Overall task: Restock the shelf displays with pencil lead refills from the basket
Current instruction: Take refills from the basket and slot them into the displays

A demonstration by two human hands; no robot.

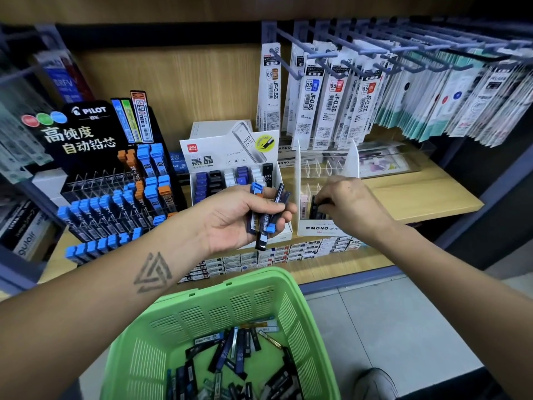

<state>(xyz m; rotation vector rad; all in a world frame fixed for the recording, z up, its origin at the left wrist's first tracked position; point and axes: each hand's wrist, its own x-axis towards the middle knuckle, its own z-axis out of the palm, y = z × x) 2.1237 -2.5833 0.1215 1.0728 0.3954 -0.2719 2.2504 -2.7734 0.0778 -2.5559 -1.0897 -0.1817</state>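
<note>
The left hand (230, 217) curls round a small bunch of refills (266, 217); the right hand (346, 206) pinches a dark one into the white MONO display (326, 194) on the shelf (432, 194). More lie loose in the green basket (259, 295) below. These slim, rigid plastic cases look light and slick, best pinched across the flat sides

Left hand: my left hand (230, 217), mid-frame, grips a bundle of lead refill cases (266, 216), blue caps showing.
Right hand: my right hand (350, 204), right of centre, pinches a dark case (317, 207) in the white MONO display (314, 228).
Basket: I see the green basket (291, 301) at the bottom, loose refills (230, 356) inside.
Upper left: I see the black Pilot rack (86, 131).
</note>
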